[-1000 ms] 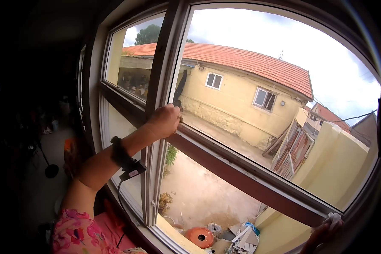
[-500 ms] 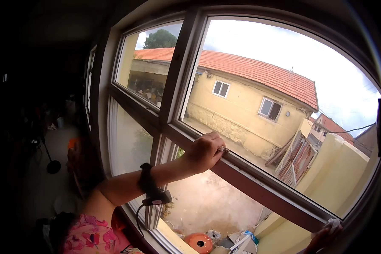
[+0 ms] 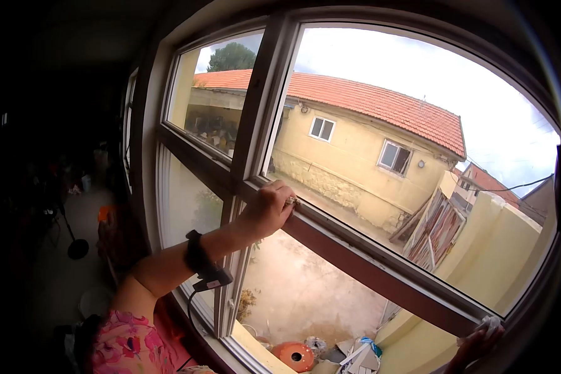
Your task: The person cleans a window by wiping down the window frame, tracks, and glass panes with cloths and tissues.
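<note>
the left hand [image 3: 269, 209] pinches a small, whitish crumpled wad [image 3: 291, 201] against the ledge atop the dark brown window crossbar [image 3: 380, 275], just right of the upright post. the right hand [image 3: 475, 348] looks closed on a greyish-white crumpled cloth [image 3: 490, 325] at the crossbar's far right end, though shadow hides most of its fingers.

the wad is the likelier one to be lost — so little of it shows past the fingertips that a rough patch on the ledge could tug it free. if the lower part is open (i cannot tell whether glass fills it), it could drop outside. knuckles could also scrape the frame's edge. the thin black cable [image 3: 189, 308] hangs from the small black box [image 3: 213, 278] at the wrist — close enough to the frame to snag if the arm swings.
</note>
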Action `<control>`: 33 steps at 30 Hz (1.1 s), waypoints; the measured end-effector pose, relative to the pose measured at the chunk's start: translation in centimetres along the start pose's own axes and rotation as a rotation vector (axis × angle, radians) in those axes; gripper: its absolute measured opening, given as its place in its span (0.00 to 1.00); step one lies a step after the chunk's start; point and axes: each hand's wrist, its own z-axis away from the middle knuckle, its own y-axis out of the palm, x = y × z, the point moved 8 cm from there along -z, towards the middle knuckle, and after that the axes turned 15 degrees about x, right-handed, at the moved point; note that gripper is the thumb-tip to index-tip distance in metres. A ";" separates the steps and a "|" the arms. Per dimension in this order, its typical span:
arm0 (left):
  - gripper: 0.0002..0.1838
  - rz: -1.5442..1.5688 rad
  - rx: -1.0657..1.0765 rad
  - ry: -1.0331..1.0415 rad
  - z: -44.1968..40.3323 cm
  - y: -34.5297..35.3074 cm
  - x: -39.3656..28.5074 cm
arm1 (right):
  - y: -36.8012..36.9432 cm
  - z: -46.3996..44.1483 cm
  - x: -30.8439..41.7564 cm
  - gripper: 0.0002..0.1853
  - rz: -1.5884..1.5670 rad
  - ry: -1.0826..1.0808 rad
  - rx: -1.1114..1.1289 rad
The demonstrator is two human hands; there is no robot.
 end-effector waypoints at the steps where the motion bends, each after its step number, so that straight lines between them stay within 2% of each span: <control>1: 0.05 -0.040 -0.012 -0.108 0.2 -1.1 1.6 | 0.0 -0.1 0.3 0.28 0.015 -0.006 -0.005; 2: 0.05 -0.080 -0.077 -0.110 0.4 -1.4 4.6 | -0.1 0.2 0.5 0.28 0.032 -0.004 -0.010; 5: 0.05 -0.043 -0.052 -0.207 0.5 -1.5 6.3 | 0.0 0.0 1.4 0.28 -0.002 -0.047 -0.025; 8: 0.05 -0.129 -0.071 -0.017 0.5 -0.6 -0.4 | 0.1 0.0 2.2 0.28 -0.021 -0.011 -0.016; 11: 0.05 0.010 0.017 -0.079 0.0 -1.0 2.6 | 0.1 0.0 1.5 0.27 -0.062 -0.054 -0.014; 13: 0.05 0.009 0.012 -0.302 0.5 -2.0 5.7 | -0.2 -0.4 1.7 0.28 -0.061 -0.046 0.011; 14: 0.05 0.001 0.017 -0.288 0.3 -1.7 5.8 | 0.0 0.0 1.8 0.28 -0.062 -0.025 0.009; 18: 0.06 -0.120 -0.046 -0.018 0.5 -0.5 -0.6 | 0.3 0.1 1.7 0.28 -0.018 -0.038 -0.031; 20: 0.06 0.017 0.039 -0.083 0.3 -0.5 1.0 | 0.1 -0.1 1.3 0.28 -0.046 -0.035 -0.059; 22: 0.06 -0.045 0.004 -0.179 0.2 -1.4 4.7 | -0.3 -0.6 2.7 0.28 -0.030 -0.051 -0.054; 23: 0.05 0.124 0.055 -0.381 0.4 -1.0 8.2 | -0.6 -0.6 3.3 0.28 -0.018 -0.069 -0.048; 24: 0.05 0.120 0.059 -0.372 0.2 -0.9 7.9 | -0.6 -0.3 3.2 0.28 -0.017 -0.060 -0.052; 26: 0.05 -0.086 -0.022 -0.182 0.2 -1.1 4.1 | 0.1 -0.5 2.6 0.28 -0.083 -0.029 0.010; 27: 0.06 -0.017 0.012 -0.149 0.0 -0.4 1.6 | 0.1 -0.4 2.6 0.28 -0.083 -0.027 0.002; 28: 0.07 -0.011 0.017 0.015 -0.3 0.4 -0.5 | 0.1 -0.3 2.6 0.27 -0.049 -0.018 -0.009; 30: 0.07 0.083 0.136 0.068 -0.8 0.9 -1.7 | 0.0 -0.5 2.6 0.26 0.012 -0.017 -0.016; 32: 0.08 0.097 0.142 0.081 -0.7 -0.8 -0.1 | 0.0 -0.6 2.9 0.26 0.008 -0.041 -0.051; 33: 0.08 0.035 0.068 0.095 -0.4 -2.2 1.4 | -0.2 -0.3 3.1 0.26 0.011 -0.046 -0.093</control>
